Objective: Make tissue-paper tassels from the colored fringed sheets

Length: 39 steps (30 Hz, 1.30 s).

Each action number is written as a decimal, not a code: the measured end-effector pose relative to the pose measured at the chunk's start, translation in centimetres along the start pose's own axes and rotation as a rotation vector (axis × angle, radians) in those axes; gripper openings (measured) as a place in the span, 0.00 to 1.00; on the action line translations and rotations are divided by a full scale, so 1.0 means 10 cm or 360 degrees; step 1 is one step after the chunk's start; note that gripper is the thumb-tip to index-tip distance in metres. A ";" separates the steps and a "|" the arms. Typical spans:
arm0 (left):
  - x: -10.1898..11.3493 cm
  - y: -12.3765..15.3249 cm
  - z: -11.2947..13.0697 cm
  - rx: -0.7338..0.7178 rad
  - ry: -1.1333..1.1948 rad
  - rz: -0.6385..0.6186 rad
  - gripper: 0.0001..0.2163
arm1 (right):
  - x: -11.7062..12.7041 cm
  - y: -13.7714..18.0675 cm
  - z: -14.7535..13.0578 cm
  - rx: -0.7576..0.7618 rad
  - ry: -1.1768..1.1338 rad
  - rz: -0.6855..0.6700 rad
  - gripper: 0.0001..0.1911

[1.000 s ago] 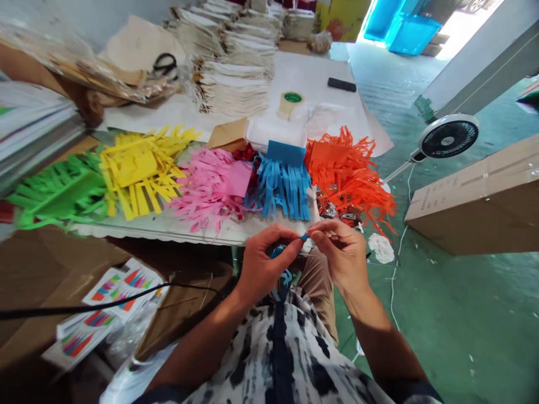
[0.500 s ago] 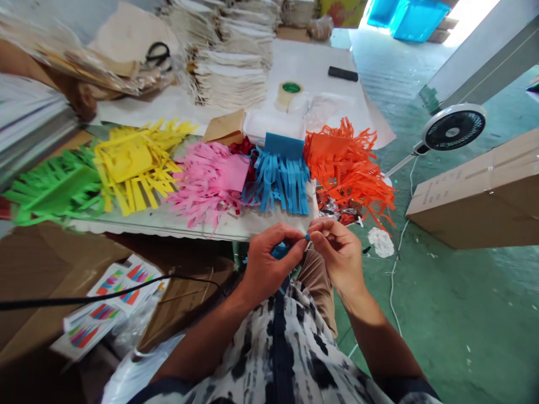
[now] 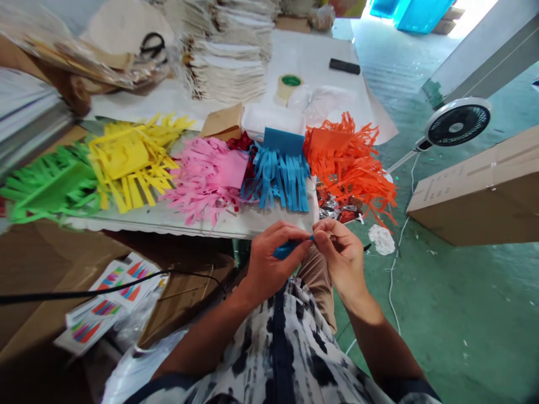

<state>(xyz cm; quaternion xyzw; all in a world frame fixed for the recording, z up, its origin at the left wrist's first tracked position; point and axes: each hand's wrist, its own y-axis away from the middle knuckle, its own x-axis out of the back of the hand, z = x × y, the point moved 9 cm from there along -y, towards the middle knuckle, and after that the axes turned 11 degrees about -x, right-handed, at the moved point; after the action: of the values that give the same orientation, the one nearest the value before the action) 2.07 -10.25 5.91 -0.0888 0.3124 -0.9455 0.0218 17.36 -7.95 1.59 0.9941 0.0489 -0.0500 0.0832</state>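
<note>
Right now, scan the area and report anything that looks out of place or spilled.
A crumpled white wad appears to lie on the green floor to the right of the right hand, with pale scraps scattered nearby; it looks like dropped litter. I see no obvious damage.

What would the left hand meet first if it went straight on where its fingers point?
Most likely the right hand, at its fingers, just past the blue piece; any gap is unclear.

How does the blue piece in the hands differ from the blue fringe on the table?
The blue piece is held between the left hand and right hand; the blue fringe lies untouched. The blue piece shows only small patches; the blue fringe shows a flat panel and long strips. Both are blue.
</note>
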 end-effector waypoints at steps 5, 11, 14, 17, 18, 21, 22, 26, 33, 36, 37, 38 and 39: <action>0.03 -0.02 0.00 -0.0031 0.0013 0.0054 0.04 | 0.00 0.03 -0.04 0.0167 0.0057 0.0002 0.06; -0.01 0.03 -0.09 0.0071 0.0047 0.0037 0.01 | 0.04 0.11 -0.10 0.0328 0.0268 0.0156 0.08; -0.01 0.07 -0.19 0.0266 0.0016 0.0010 0.03 | 0.06 0.11 -0.06 0.0243 0.0261 0.0171 0.09; -0.03 0.08 -0.21 0.0347 0.0034 -0.0047 0.03 | 0.11 0.08 0.00 0.0135 0.0193 0.0219 0.11; -0.03 0.08 -0.21 0.0355 0.0041 -0.0046 0.03 | 0.12 0.08 0.01 0.0119 0.0187 0.0228 0.12; -0.03 0.09 -0.24 0.0402 0.0045 -0.0016 0.04 | 0.10 0.06 0.04 0.0120 0.0218 0.0219 0.13; -0.04 0.09 -0.25 0.0417 0.0046 -0.0011 0.04 | 0.10 0.06 0.04 0.0130 0.0231 0.0217 0.12; -0.05 0.15 -0.36 0.0514 0.0119 0.0025 0.07 | 0.09 0.07 0.06 0.0142 0.0260 0.0137 0.08; -0.18 0.16 -0.40 0.0526 0.0330 -0.0218 0.10 | 0.18 0.11 -0.19 0.0373 0.0405 0.0174 0.08; -0.29 0.14 -0.35 0.0461 0.0289 -0.0413 0.12 | 0.16 0.12 -0.23 0.0344 0.0503 0.0125 0.09; -0.32 0.14 -0.34 0.0436 0.0267 -0.0460 0.13 | 0.17 0.11 -0.23 0.0316 0.0487 0.0094 0.09; -0.34 0.13 -0.33 0.0417 0.0256 -0.0499 0.13 | 0.20 0.09 -0.22 0.0287 0.0439 0.0078 0.09; -0.36 0.14 -0.32 0.0406 0.0260 -0.0528 0.14 | 0.26 0.08 -0.22 0.0268 0.0368 0.0096 0.09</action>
<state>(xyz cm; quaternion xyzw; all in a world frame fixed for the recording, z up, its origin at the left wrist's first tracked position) 4.98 -9.12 2.00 -0.0588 0.1720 -0.9721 -0.1483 20.18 -8.12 3.62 0.9977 0.0238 0.0634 -0.0052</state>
